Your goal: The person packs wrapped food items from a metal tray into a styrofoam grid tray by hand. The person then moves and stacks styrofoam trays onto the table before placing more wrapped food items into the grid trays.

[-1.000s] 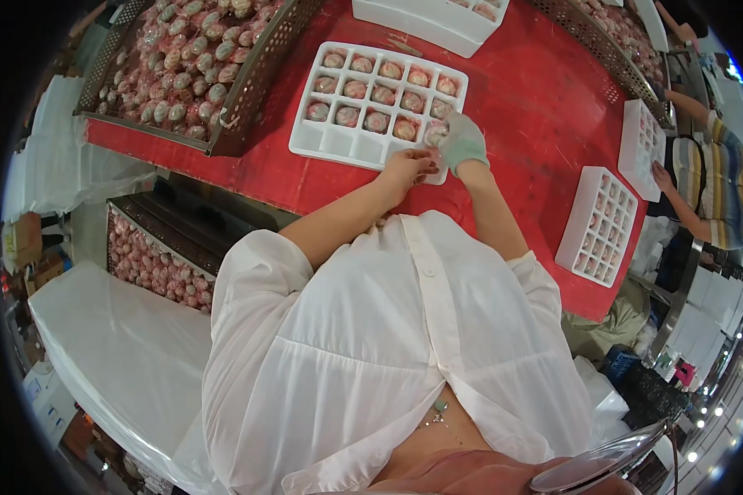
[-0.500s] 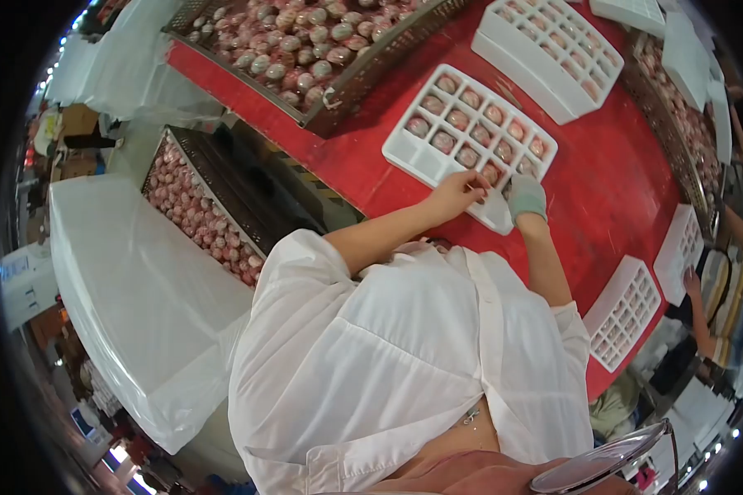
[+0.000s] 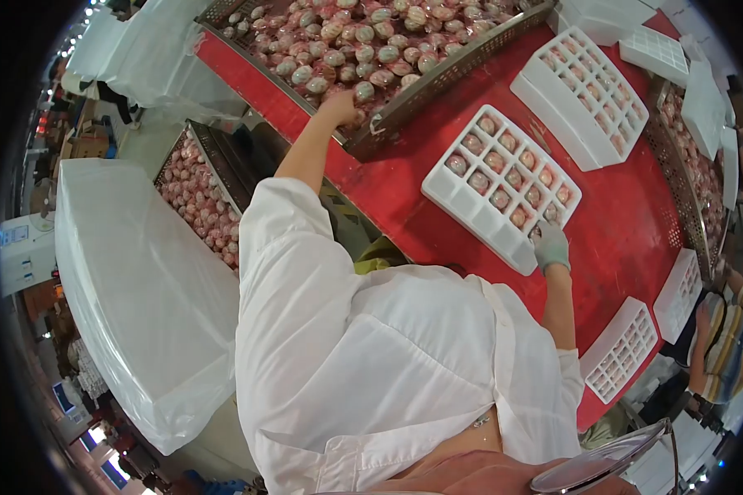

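Note:
My bare left hand [image 3: 340,110] reaches over the near wall of the perforated crate [image 3: 437,78], which is full of wrapped round balls [image 3: 363,54]. Its fingertips are among the balls and I cannot make out what they hold. My right hand [image 3: 551,246], in a pale green glove, is at the near right corner of the white compartment tray [image 3: 479,216]. Its fingers are at a wrapped ball in a corner compartment. Several balls sit in the tray's compartments, and the row along its near left side holds none.
A stack of white trays [image 3: 590,99] with balls stands behind on the red table [image 3: 627,214]. Two filled trays [image 3: 623,351] lie at the right, near another person [image 3: 731,338]. A second crate of balls [image 3: 194,194] and a plastic-covered stack [image 3: 140,289] are at the left.
My left hand has left the tray and moved left into the crate of balls. My right hand stays at the tray's corner. The view has turned toward the left.

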Motion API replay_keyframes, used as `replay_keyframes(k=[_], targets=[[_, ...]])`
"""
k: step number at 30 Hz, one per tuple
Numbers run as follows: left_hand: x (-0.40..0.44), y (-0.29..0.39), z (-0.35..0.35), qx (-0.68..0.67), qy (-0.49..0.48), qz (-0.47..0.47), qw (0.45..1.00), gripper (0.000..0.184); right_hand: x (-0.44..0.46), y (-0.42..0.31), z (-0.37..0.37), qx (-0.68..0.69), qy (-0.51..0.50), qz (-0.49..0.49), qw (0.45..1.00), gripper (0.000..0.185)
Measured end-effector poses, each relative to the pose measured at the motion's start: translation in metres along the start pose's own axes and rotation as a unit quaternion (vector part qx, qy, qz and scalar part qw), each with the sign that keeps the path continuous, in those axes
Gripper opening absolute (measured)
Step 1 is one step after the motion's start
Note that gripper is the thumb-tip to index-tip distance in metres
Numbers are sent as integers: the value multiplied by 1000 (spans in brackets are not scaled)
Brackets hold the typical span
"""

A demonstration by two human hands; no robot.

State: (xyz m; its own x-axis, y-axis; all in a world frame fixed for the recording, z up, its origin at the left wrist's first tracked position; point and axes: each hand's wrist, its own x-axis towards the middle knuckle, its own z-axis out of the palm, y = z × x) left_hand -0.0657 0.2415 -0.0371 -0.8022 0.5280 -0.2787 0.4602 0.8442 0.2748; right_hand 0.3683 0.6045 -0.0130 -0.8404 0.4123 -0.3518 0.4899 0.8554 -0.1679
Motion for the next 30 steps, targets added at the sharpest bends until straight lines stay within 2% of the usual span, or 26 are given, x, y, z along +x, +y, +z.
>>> replay_keyframes(k=[1, 2, 4, 6, 7, 10, 14, 17, 18, 19, 20, 21, 23, 24, 26, 27, 29, 30], targets=[[3, 1, 6, 39, -17, -2, 999, 57, -7, 3, 2, 73, 87, -45, 993, 23], [6, 1, 11, 37, -20, -1, 999, 57, -15, 5, 6, 145, 172, -87, 970, 22], [9, 0, 17, 15, -12, -70, 997, 60, -34, -4, 0, 161, 192, -58, 966, 22], [9, 1, 16, 5, -13, -92, 996, 59, -51, -15, -4, 212, 232, -20, 949, 21], [9, 3, 14, -5, -10, -115, 993, 57, -56, -16, -2, 212, 234, -16, 949, 21], [0, 9, 19, -7, 41, -82, 996, 53, -67, -24, 2, 219, 267, -26, 938, 21], [-14, 24, -1, -32, 69, -87, 993, 43, -77, -40, -14, 242, 234, -25, 941, 23], [-38, 37, -36, -66, 257, -7, 964, 42, -82, -44, -22, 278, 248, -33, 927, 19], [-49, 44, -46, -65, 258, -7, 964, 42, -84, -45, -26, 291, 233, -23, 928, 22], [-61, 52, -59, -219, 235, 14, 947, 44, -86, -46, -30, 303, 218, -14, 928, 24], [-74, 61, -70, -369, 205, 36, 906, 46, -86, -49, -34, 304, 220, -13, 927, 24], [-91, 75, -79, -478, 123, 26, 869, 49, -85, -55, -37, 326, 212, -31, 921, 25], [-129, 110, -84, -594, 23, 93, 799, 44, -84, -73, -46, 373, 221, -65, 899, 26], [-126, 112, -60, -571, 39, 190, 797, 42, -81, -81, -49, 420, 192, -66, 884, 31], [-170, 166, -69, -627, -83, 153, 760, 40, -77, -99, -59, 502, 150, -97, 846, 42], [-183, 185, -66, -616, -128, 146, 764, 41, -78, -110, -70, 538, 137, -128, 822, 49], [-198, 212, -41, -556, -120, 219, 793, 41, -80, -131, -92, 528, 138, -188, 817, 60], [-209, 228, -38, -564, -157, 219, 780, 40, -76, -131, -96, 470, 136, -223, 843, 61]])
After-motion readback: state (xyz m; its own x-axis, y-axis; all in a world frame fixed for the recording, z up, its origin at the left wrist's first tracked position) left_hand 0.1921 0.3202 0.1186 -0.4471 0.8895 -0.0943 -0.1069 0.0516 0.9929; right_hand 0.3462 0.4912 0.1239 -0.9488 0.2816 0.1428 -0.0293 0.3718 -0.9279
